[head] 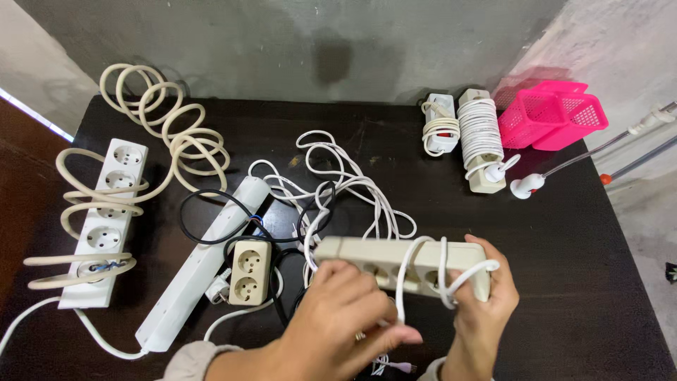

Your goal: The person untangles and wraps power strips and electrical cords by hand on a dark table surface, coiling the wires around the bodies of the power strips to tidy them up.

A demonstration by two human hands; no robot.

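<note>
Two hands on one beige power strip (395,262), near centre of dark table (564,282): left hand (349,310) pinching its white cord (416,271), looped around the body; right hand (486,296) closed around the right end. Far right, two cord-wrapped strips (462,134) beside pink plastic baskets (553,113).
</note>
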